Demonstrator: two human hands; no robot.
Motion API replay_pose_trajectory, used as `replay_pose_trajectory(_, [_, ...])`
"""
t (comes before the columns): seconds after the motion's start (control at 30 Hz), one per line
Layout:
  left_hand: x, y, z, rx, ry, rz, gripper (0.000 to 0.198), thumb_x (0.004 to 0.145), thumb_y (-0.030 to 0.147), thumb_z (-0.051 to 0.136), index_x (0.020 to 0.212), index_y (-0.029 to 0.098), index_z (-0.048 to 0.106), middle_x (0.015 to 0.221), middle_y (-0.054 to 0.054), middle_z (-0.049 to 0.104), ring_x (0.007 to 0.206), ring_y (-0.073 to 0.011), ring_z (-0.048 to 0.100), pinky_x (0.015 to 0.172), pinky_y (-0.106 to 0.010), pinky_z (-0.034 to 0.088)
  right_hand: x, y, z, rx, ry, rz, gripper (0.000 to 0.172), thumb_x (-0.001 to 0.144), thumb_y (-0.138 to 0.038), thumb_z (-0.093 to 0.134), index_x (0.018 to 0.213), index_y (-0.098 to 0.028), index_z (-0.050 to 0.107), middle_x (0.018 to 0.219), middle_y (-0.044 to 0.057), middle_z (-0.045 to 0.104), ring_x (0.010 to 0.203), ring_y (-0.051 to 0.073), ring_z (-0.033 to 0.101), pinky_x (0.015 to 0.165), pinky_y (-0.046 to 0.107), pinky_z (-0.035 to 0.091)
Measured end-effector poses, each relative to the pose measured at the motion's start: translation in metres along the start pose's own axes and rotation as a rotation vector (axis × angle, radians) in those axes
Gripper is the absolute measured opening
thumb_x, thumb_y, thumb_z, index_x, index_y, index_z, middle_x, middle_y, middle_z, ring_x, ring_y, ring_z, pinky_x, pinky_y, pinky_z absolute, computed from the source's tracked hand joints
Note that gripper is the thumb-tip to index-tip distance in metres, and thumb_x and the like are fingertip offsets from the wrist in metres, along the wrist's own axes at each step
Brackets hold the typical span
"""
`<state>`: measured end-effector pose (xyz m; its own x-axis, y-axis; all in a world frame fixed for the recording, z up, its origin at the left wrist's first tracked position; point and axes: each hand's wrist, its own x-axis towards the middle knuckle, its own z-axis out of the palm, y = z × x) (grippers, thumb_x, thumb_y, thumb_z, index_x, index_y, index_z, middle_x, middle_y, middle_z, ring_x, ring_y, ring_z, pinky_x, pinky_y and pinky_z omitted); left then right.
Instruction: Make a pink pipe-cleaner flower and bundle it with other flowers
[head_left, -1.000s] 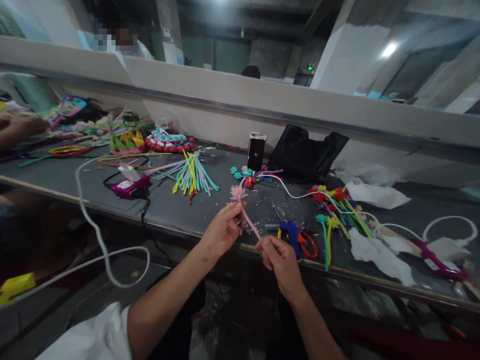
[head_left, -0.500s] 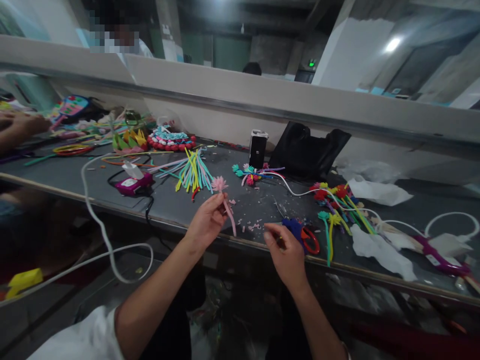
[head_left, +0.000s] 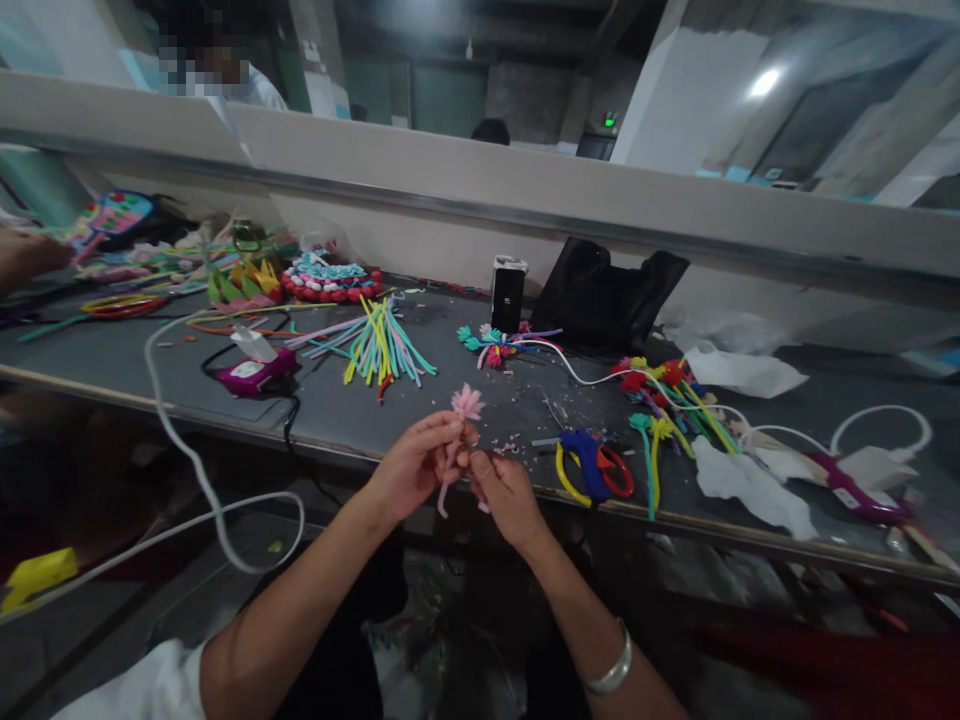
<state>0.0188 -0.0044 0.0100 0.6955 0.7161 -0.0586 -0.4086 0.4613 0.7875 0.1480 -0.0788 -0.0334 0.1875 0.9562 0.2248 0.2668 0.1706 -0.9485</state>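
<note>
A pink fuzzy pipe-cleaner flower [head_left: 466,402] stands upright in my left hand [head_left: 411,466], which pinches it just under its petals. Its pink stem [head_left: 442,500] bends down below my fingers. Close against the left fingertips is my right hand [head_left: 510,497], its thumb and fingers pressed together; what they pinch is hidden, though a small pink bit shows beneath them. To the right of that hand lie scissors [head_left: 595,466] with blue, yellow and red handles. Pink clippings [head_left: 510,443] are scattered on the table behind my hands.
Yellow, teal and lilac pipe cleaners [head_left: 382,345] fan out at left, beside a magenta device [head_left: 259,372]. Finished flowers [head_left: 491,342] lie by a black phone-like box [head_left: 508,298]. More flowers [head_left: 660,385], white tissue [head_left: 750,485] and a white cable [head_left: 577,378] are at right.
My right hand has moved left from beside the scissors to meet my left hand, uncovering the scissors. The flower has come lower and slightly right, closer to me.
</note>
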Motion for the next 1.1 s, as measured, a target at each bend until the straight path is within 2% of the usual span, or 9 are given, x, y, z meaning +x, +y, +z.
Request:
replay_pose_trajectory(0.07, [0.001,0.008,-0.009,0.053,0.082,0.064,0.014,0.074,0.02,0.073,0.083,0.013,0.065,0.084,-0.003,0.063,0.061,-0.0096,0.058,0.045,-0.018,0.044,-0.003,-0.002,-0.003,-0.075,0.018,-0.024,0.042,0.091,-0.052,0.046,0.07,-0.019,0.063,0.06,-0.002,0.055,0.055,0.012,0.05,0.054,0.023,0.039])
replay_pose_trajectory(0.17, [0.003,0.02,-0.023,0.091,0.19,0.155,0.016,0.073,0.021,0.074,0.083,0.014,0.065,0.078,0.0,0.061,0.059,-0.0081,0.056,0.047,-0.017,0.044,-0.011,-0.004,-0.009,-0.174,0.028,-0.054,0.037,0.093,-0.044,0.045,0.071,-0.02,0.062,0.063,-0.002,0.057,0.06,0.012,0.052,0.06,0.022,0.039])
replay_pose_trajectory(0.33, [0.008,0.029,-0.047,0.067,0.363,0.216,0.024,0.065,0.024,0.078,0.079,0.011,0.064,0.061,0.004,0.051,0.044,-0.0036,0.042,0.036,-0.015,0.029,-0.028,0.005,-0.026,-0.318,0.033,-0.071,0.033,0.096,-0.038,0.042,0.076,-0.02,0.062,0.064,-0.002,0.058,0.062,0.012,0.054,0.062,0.022,0.038])
replay_pose_trajectory(0.53, [0.013,0.028,-0.061,0.062,0.423,0.23,0.025,0.062,0.025,0.077,0.076,0.011,0.062,0.055,0.006,0.047,0.039,-0.0023,0.035,0.036,-0.016,0.024,-0.047,0.019,-0.037,-0.452,0.148,-0.061,0.034,0.099,-0.035,0.032,0.089,-0.02,0.061,0.065,-0.002,0.057,0.058,0.013,0.054,0.061,0.024,0.042])
replay_pose_trajectory(0.63, [0.014,0.03,-0.066,0.058,0.452,0.253,0.025,0.061,0.026,0.077,0.074,0.011,0.062,0.055,0.007,0.047,0.039,-0.0022,0.034,0.036,-0.016,0.023,-0.049,0.024,-0.035,-0.5,0.203,-0.095,0.033,0.099,-0.032,0.031,0.104,-0.019,0.061,0.085,0.004,0.066,0.078,0.017,0.062,0.076,0.03,0.048])
replay_pose_trajectory(0.7, [0.014,0.031,-0.069,0.057,0.468,0.267,0.024,0.061,0.027,0.076,0.073,0.012,0.062,0.055,0.006,0.047,0.038,-0.0024,0.034,0.036,-0.016,0.023,-0.046,0.025,-0.032,-0.54,0.239,-0.139,0.032,0.098,-0.031,0.034,0.107,-0.019,0.062,0.097,0.008,0.068,0.092,0.019,0.063,0.087,0.035,0.048])
replay_pose_trajectory(0.87, [0.013,0.028,-0.075,0.07,0.494,0.307,0.025,0.061,0.029,0.077,0.072,0.012,0.062,0.053,0.007,0.046,0.039,-0.0035,0.036,0.038,-0.018,0.025,-0.028,0.022,-0.022,-0.741,0.284,-0.238,0.036,0.098,-0.033,0.035,0.12,-0.017,0.059,0.117,0.013,0.065,0.111,0.023,0.057,0.098,0.043,0.043])
replay_pose_trajectory(1.0, [0.013,0.024,-0.077,0.076,0.513,0.351,0.025,0.062,0.03,0.077,0.072,0.013,0.062,0.053,0.007,0.047,0.041,-0.0044,0.038,0.039,-0.018,0.028,-0.008,0.023,0.003,-0.982,0.247,-0.055,0.062,0.094,-0.045,0.041,0.137,-0.001,0.043,0.14,0.027,0.047,0.13,0.035,0.042,0.104,0.051,0.035])
replay_pose_trajectory(1.1, [0.015,0.022,-0.076,0.079,0.541,0.385,0.024,0.062,0.03,0.077,0.073,0.014,0.063,0.053,0.007,0.047,0.041,-0.0045,0.039,0.04,-0.019,0.028,0.012,0.024,0.032,-1.065,0.212,0.064,0.074,0.092,-0.049,0.043,0.14,0.007,0.037,0.145,0.033,0.037,0.138,0.039,0.032,0.109,0.052,0.027])
